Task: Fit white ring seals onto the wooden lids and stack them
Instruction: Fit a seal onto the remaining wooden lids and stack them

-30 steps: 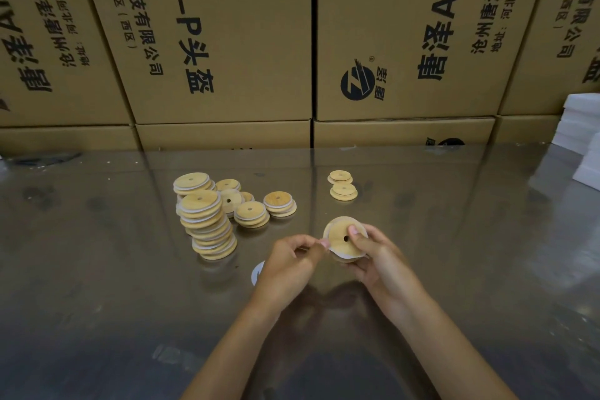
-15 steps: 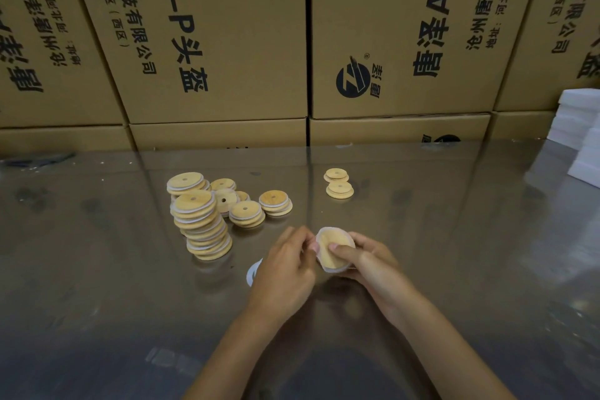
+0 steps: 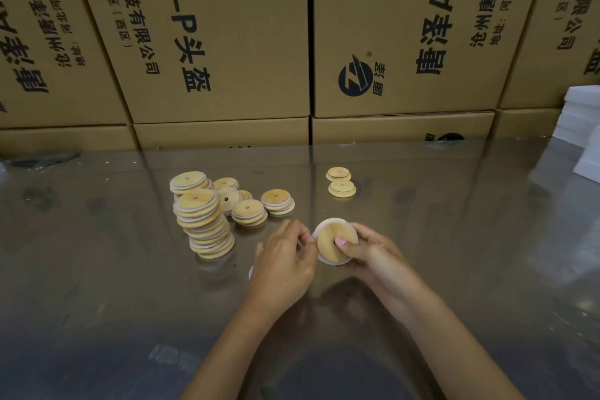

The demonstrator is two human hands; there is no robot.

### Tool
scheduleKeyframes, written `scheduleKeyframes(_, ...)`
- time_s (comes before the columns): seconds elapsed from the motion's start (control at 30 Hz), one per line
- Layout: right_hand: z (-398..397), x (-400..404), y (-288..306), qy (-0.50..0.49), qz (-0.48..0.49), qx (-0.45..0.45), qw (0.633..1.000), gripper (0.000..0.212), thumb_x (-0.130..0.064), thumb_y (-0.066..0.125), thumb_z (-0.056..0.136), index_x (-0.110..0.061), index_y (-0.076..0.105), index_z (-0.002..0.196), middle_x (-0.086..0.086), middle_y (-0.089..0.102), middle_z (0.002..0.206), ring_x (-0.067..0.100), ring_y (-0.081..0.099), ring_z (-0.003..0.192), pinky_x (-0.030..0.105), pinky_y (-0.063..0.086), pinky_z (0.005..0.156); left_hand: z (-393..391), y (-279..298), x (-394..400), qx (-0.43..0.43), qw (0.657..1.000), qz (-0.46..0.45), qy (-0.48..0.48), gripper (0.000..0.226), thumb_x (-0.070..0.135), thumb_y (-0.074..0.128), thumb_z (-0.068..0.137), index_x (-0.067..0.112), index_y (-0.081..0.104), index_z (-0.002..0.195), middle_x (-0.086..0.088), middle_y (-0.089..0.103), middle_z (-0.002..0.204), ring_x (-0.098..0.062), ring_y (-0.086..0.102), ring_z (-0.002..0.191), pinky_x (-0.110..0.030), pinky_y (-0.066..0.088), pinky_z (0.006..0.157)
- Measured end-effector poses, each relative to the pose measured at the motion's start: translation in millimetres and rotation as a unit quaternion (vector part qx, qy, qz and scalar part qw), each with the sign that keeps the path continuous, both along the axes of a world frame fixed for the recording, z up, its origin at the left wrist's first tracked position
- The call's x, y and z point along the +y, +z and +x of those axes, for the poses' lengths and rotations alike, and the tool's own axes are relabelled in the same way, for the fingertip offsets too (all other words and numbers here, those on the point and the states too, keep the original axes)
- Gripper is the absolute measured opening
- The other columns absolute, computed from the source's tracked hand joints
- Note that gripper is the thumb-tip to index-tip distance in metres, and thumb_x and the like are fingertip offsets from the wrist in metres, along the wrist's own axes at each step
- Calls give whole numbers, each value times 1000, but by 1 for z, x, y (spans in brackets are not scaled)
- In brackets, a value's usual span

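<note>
Both hands met just above the glossy table (image 3: 97, 269), close in front of the person. The right hand (image 3: 373, 256) held a wooden lid (image 3: 332, 245) tilted up on edge, fingers curled behind it and the thumb pressed on its face near the middle. A white ring seal (image 3: 319, 227) ran round the lid's rim, showing as a pale band along its top and left edge. The left hand (image 3: 285, 263) sat just beside the lid on its left, fingers curled, the fingertips (image 3: 303, 237) pinching at the seal where it met the rim; how much of the ring they had hold of I could not tell. A sliver of something white (image 3: 250, 272) peeped out on the table from under the left hand. Farther back and to the left stood a tall, leaning stack of lids (image 3: 204, 221), well apart from the hands, with a second pile (image 3: 188, 180) behind it and a few short piles (image 3: 259, 204) just to its right. Two more lids (image 3: 340, 182) lay near each other straight beyond the held one. Printed cardboard boxes (image 3: 227, 42) walled the far edge of the table, and white foam blocks (image 3: 581, 130) were stacked at the right.
</note>
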State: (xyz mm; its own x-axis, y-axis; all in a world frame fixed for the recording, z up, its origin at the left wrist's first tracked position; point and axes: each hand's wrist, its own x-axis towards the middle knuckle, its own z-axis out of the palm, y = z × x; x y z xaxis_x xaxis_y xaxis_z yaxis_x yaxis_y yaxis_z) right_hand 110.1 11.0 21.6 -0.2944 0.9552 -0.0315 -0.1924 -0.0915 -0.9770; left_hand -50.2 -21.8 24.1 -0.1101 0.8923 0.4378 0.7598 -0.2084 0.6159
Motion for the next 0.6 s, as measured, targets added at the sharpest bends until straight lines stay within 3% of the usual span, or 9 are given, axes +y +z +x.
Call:
scheduleKeyframes(0.1, 2, 1, 0, 0, -15, 33, 999, 19, -7, 58, 95, -5, 71, 109, 9, 70, 95, 19, 63, 89, 32, 47, 78, -2, 0, 1, -25, 998, -9, -50, 15, 18, 52, 94, 25, 51, 80, 11, 51, 86, -10, 53, 87, -41, 43, 86)
scheduleKeyframes(0.17, 3, 2, 0, 2, -29, 51, 998, 19, -7, 57, 96, -6, 70, 109, 6, 69, 92, 15, 63, 83, 27, 46, 72, -2, 0, 1, -47, 996, -16, -80, 14, 16, 53, 95, 22, 54, 83, 12, 50, 87, -4, 51, 86, -29, 40, 79)
scheduleKeyframes(0.27, 3, 4, -2, 6, -44, 70, 997, 21, -8, 56, 97, -6, 69, 113, 5, 71, 92, 13, 66, 81, 27, 47, 75, 1, -1, 0, -89, 990, -27, -110, 13, 19, 54, 97, 16, 57, 85, 11, 49, 85, 2, 47, 75, -13, 34, 67)
scheduleKeyframes(0.6, 3, 4, -1, 42, -78, 61, 994, 28, -9, 61, 94, 0, 65, 120, 12, 66, 97, 15, 66, 81, 25, 53, 68, -1, -4, 4, -134, 989, 9, -62, 18, 15, 59, 94, 24, 57, 78, 9, 52, 85, 1, 50, 80, -10, 34, 67)
